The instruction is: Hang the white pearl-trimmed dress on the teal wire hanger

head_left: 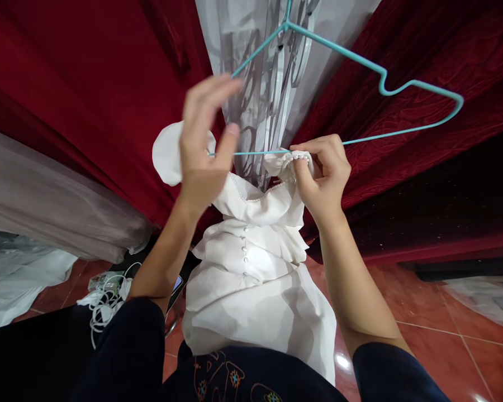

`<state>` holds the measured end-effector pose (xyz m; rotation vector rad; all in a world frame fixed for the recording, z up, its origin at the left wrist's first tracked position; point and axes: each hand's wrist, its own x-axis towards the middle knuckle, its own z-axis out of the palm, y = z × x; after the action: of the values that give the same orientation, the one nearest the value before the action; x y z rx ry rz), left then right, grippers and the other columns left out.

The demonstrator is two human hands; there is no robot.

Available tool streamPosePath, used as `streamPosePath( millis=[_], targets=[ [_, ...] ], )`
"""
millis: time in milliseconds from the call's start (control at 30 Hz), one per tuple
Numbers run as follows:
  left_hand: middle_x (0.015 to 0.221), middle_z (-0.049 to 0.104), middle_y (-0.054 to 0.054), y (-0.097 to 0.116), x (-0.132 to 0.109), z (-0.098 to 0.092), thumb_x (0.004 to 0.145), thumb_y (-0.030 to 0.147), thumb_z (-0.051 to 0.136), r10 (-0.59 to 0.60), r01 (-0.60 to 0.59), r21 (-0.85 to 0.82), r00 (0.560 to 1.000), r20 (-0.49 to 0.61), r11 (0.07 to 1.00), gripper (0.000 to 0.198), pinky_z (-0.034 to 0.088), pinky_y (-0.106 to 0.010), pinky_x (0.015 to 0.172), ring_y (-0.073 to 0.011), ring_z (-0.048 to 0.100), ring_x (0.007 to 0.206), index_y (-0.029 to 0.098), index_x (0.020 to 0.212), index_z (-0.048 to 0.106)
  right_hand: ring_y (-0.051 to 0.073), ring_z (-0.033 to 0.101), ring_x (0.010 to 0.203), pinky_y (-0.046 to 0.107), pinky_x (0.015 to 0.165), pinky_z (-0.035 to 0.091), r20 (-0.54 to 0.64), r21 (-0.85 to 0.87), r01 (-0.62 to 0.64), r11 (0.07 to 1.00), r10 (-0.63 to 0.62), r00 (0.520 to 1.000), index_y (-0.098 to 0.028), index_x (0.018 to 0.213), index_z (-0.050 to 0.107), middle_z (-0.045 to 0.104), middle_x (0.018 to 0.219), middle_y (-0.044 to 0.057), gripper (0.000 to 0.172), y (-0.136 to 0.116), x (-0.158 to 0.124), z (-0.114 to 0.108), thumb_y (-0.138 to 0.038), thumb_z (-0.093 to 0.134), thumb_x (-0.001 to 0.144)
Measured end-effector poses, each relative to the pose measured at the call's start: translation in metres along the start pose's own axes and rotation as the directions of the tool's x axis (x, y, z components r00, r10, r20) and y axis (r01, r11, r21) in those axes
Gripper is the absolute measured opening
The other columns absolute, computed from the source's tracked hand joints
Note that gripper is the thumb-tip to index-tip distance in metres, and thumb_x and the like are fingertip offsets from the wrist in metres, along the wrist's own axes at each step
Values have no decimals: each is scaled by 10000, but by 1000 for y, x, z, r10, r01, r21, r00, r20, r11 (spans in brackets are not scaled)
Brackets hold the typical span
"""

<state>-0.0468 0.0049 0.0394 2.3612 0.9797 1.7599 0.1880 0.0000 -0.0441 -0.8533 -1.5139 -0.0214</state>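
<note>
The white cloth dress [260, 312] with a line of small round buttons [246, 259] is in front of the person, below the thin light-blue hanger [339, 49]. The right hand [323, 173] has its thumb and fingers pinched on the dress's white beaded edge, right at the hanger's bottom bar. Maybe the pinch keeps the soft cloth up by the bar so it can't slip. The left hand [205, 134] is blurry, with its thumb and fingers apart. It is near the bar's other end, in front of a round white cloth piece [166, 156]; touching or not, one can't tell. The hanger's top is out of sight. The dark shirt [295, 375] has orange stitched shapes like letters, too cut off to read. No brand or label can be read.
</note>
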Motion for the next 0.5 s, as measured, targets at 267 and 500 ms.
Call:
streamPosePath(
  millis=[267, 500],
  targets=[
    [1122, 797, -32, 8, -36, 57, 1052, 33, 438, -68, 49, 74, 956, 286, 996, 369, 518, -370, 1016, -201, 742, 1082, 209, 1161, 743, 194, 701, 1001, 409, 908, 603, 59, -21, 45, 999, -44, 997, -247, 1096, 775, 718, 1017, 51, 183, -2, 0, -11, -320, 621, 1028],
    [1067, 789, -43, 9, -27, 51, 1005, 6, 425, -143, 135, 47, 950, 277, 990, 421, 526, -368, 952, -201, 737, 979, 198, 1115, 782, 255, 700, 1032, 491, 918, 586, -230, -225, 123, 967, -175, 957, -262, 972, 830, 719, 1020, 77, 211, 10, 9, -46, -194, 650, 884]
  ],
)
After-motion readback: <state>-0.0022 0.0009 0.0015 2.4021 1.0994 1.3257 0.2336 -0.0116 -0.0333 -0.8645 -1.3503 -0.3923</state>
